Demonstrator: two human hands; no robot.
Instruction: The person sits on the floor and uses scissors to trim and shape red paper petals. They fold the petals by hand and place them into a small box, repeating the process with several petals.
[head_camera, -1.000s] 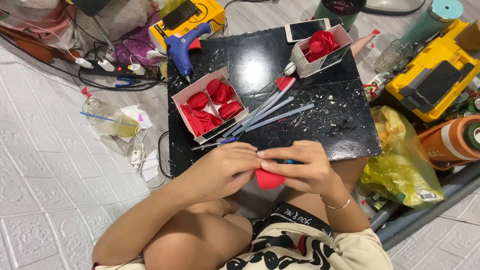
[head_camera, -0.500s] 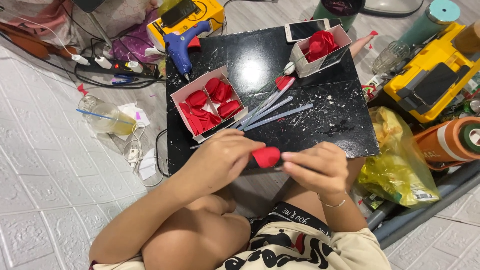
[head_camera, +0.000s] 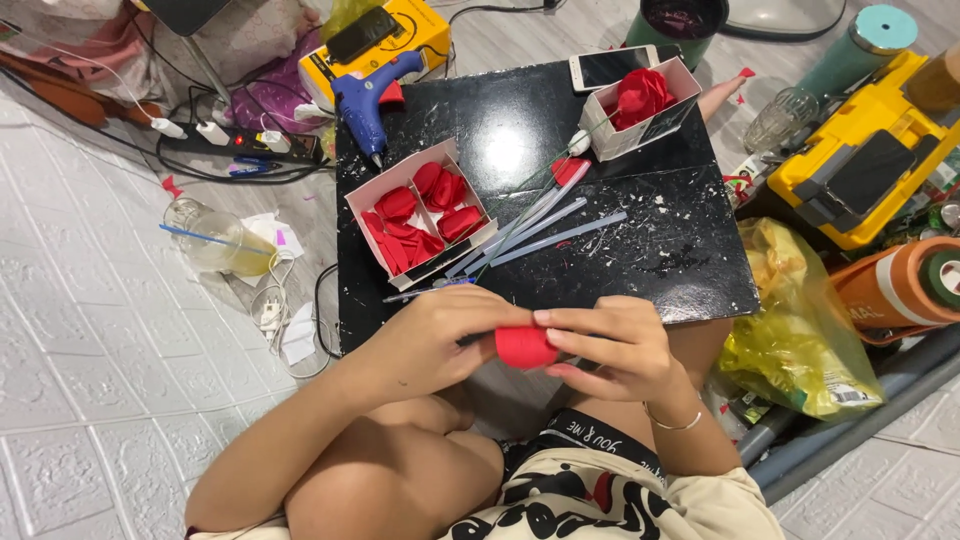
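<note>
Hands working a red petal piece over a black bench

Hands are meeting at the near edge of a low black bench (head_camera: 640, 250), its glossy top flecked with pale specks and catching a bright glare. The left hand (head_camera: 440, 335) and the right hand (head_camera: 615, 345) are both pinching a small red petal piece (head_camera: 524, 346) between them, fingers (head_camera: 560, 318) curling over it, so it is sitting just off the bench's near edge, above the person's lap.

On the bench, a white box of red petals (head_camera: 420, 212) is lying toward the left, and a second white box holding a red rose (head_camera: 642, 105) is standing at the far right, with a phone (head_camera: 612, 66) just beyond it. Clear glue sticks (head_camera: 540, 225) are fanning across the middle. A blue glue gun (head_camera: 365, 100) is leaning at the far left corner, in front of a yellow case (head_camera: 420, 30).

White embossed floor tiles (head_camera: 90, 400) are spreading out to the left, where a plastic cup with a straw (head_camera: 215, 245) and a power strip (head_camera: 240, 145) with cables are lying. To the right, a yellow plastic bag (head_camera: 800, 340), a yellow toolbox (head_camera: 860, 150) and an orange roll (head_camera: 900, 290) are crowding the floor.
</note>
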